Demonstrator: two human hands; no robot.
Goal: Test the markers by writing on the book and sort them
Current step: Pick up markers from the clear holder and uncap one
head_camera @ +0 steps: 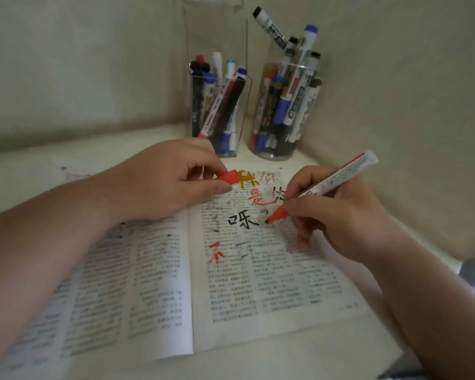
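The right hand (337, 215) has its grip wrapped round a red marker (337, 178), whose tip touches the right page of the open book (258, 283) just right of a black character; the left hand (165, 179) rests on the book's far edge, its grip pinching the red cap (228, 177) between thumb and forefinger; the book lies flat on the desk (299, 360); at the far corner a square clear holder (220, 105) and, to its right, a round clear jar (283, 105) stand full of markers.
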